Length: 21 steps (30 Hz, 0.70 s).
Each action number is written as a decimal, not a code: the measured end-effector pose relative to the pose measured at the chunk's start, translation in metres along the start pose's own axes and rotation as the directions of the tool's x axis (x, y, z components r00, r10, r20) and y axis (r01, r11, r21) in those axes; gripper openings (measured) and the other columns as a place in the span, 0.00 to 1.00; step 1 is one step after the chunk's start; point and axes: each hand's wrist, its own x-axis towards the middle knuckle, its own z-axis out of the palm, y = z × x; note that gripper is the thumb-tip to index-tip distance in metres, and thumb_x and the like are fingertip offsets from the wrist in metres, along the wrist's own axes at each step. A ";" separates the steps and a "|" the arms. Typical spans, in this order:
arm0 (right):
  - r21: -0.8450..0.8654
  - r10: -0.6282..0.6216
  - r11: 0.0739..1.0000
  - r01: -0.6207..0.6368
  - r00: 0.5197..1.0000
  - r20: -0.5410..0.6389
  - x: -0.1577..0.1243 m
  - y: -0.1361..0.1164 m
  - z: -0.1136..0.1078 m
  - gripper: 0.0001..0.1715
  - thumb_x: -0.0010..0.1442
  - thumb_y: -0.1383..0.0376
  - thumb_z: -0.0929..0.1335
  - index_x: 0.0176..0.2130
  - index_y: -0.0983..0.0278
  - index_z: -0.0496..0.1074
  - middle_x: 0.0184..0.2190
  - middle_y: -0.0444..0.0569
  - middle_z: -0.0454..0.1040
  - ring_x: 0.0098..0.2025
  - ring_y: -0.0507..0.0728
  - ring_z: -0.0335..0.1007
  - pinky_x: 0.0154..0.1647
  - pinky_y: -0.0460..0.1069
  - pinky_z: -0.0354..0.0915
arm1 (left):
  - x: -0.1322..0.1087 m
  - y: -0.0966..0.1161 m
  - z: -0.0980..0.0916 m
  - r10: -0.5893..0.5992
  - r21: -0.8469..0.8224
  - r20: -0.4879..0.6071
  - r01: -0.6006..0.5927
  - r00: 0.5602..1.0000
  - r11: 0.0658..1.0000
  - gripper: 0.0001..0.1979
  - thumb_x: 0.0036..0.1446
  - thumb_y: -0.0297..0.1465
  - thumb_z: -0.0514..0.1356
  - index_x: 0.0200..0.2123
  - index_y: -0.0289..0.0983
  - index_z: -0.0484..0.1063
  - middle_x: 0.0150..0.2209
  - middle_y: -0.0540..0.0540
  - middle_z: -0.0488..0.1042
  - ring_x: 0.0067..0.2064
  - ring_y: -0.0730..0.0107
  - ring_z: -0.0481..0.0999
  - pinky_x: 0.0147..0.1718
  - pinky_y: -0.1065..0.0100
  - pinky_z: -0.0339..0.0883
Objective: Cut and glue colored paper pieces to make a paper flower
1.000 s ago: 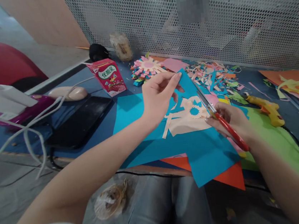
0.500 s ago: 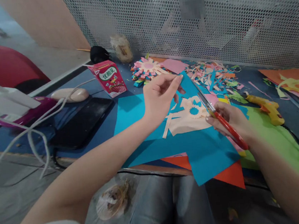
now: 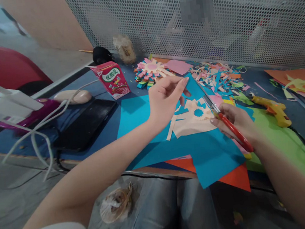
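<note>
Head: two hands point(image 3: 164, 100), one scissors point(image 3: 230, 127)

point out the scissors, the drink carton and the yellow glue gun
Scissors point(image 3: 230, 126): head view, on the red handle
Drink carton point(image 3: 115, 82): head view, on its printed front
Yellow glue gun point(image 3: 272, 108): head view, on its body

the red chair point(image 3: 4, 67) is cut off at left; the right hand point(image 3: 240, 121) partly hides the scissors point(image 3: 235, 131).
</note>
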 end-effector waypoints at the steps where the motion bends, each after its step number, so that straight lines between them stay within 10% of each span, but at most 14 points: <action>1: 0.008 0.000 1.000 0.000 1.000 0.004 0.000 0.000 0.000 0.26 0.47 0.47 0.72 0.26 0.60 0.57 0.15 0.36 0.57 0.16 0.47 0.52 0.16 0.44 0.48 | -0.001 0.000 0.001 -0.006 -0.003 0.004 0.006 1.000 1.000 0.13 0.51 0.40 0.64 0.27 0.35 0.72 0.18 0.52 0.72 0.18 0.79 0.71 0.13 0.78 0.62; 21: -0.043 -0.024 0.999 0.022 0.999 -0.041 -0.001 -0.002 0.002 0.26 0.48 0.47 0.71 0.26 0.61 0.57 0.16 0.36 0.56 0.17 0.46 0.51 0.16 0.44 0.47 | -0.004 -0.001 0.003 -0.111 -0.017 0.048 0.112 0.993 0.994 0.15 0.51 0.42 0.64 0.25 0.36 0.70 0.19 0.52 0.72 0.16 0.80 0.68 0.13 0.76 0.63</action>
